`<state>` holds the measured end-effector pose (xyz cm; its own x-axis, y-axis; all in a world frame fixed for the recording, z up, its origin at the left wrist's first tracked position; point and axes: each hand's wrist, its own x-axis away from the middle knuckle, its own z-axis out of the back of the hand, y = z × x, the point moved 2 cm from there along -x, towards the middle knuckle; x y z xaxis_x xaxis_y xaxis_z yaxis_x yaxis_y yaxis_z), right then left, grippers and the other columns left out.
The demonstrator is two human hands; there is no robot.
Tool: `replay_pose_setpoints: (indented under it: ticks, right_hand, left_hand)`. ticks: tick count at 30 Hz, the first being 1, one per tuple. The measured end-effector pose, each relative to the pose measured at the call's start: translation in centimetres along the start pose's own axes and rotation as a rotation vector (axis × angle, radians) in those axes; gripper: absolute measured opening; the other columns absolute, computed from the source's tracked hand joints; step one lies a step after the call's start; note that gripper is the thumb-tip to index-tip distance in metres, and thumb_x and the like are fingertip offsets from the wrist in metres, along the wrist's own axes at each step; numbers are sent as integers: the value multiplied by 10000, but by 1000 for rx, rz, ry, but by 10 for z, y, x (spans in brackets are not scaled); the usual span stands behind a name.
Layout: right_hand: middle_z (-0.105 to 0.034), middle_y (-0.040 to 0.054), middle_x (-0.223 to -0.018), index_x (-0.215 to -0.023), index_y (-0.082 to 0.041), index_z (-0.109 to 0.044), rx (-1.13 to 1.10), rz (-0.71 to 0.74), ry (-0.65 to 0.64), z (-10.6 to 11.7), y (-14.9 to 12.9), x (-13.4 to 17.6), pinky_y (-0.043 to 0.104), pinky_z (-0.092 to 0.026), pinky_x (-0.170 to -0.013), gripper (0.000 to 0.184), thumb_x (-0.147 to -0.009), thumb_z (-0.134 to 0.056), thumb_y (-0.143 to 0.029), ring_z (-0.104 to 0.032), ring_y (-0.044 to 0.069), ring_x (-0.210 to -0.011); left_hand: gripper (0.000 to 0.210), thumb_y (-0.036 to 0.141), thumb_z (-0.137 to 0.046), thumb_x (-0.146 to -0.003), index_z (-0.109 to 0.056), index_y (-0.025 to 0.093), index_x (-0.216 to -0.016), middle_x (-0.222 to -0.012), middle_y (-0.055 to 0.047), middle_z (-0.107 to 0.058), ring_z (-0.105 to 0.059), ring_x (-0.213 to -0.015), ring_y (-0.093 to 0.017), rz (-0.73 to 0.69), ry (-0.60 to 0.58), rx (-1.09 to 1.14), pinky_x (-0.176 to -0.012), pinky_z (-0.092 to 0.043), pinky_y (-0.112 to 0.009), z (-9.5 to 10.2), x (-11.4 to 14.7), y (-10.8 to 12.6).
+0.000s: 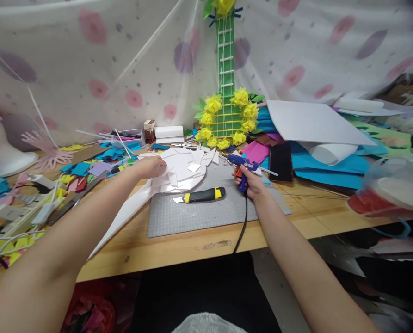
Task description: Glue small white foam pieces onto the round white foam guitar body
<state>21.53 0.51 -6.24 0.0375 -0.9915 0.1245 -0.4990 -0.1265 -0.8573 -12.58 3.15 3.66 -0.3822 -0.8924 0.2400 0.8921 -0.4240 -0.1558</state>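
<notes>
My right hand [251,183] is wrapped round the handle of a blue hot glue gun [243,163]. A clear glue stick [269,171] pokes out of its rear, and its black cord hangs over the table edge. My left hand [152,167] has its fingers bunched together over the left part of a pile of white foam board pieces [183,164]; what lies in the fingertips is hidden. A long white strip [123,222] runs from the pile towards the front left. A yellow-and-black utility knife [204,195], blade out, lies on the grey cutting mat [185,221].
A green paper guitar [226,60] with yellow flowers stands against the curtain. Coloured scraps [84,167] and a power strip [22,206] crowd the left. Blue sheets [320,171], a large white sheet [313,121] and a plastic tub [390,189] occupy the right.
</notes>
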Motion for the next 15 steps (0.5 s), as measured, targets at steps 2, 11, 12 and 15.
replay_pose_setpoints:
  ticks: [2, 11, 12, 15]
  right_hand:
    - [-626, -3, -606, -699, -161, -596, 6, 1, 1, -1, 0, 1, 151, -396, -386, 340, -618, -765, -445, -430, 31, -412]
    - [-629, 0, -616, -695, -157, -599, 21, 5, -4, -1, 0, 1, 153, -399, -383, 356, -605, -771, -456, -427, 31, -413]
    - [-632, 1, -617, -696, -157, -601, 20, 4, -3, -1, 0, 1, 154, -400, -384, 361, -597, -775, -458, -426, 31, -414]
    - [-641, 7, -630, -701, -156, -603, 21, 8, -10, -1, -1, 2, 157, -406, -389, 373, -584, -781, -462, -429, 32, -420]
  left_hand:
    - [435, 192, -514, -723, -610, 227, -1145, -1179, -55, -588, -554, -1068, -209, -30, -52, -40, -861, -430, -271, 1, -1, 4]
    - [369, 181, -483, -769, -638, 242, -1099, -1121, -69, -597, -543, -1064, -214, -63, -26, -106, -880, -423, -305, -8, -9, 1]
    - [375, 154, -466, -772, -636, 234, -1096, -1118, -72, -594, -542, -1063, -209, -71, -26, -124, -873, -425, -299, -9, -10, 1]
    - [404, 78, -416, -772, -627, 206, -1092, -1117, -81, -587, -539, -1056, -195, -101, -51, -191, -858, -425, -281, -10, -11, 4]
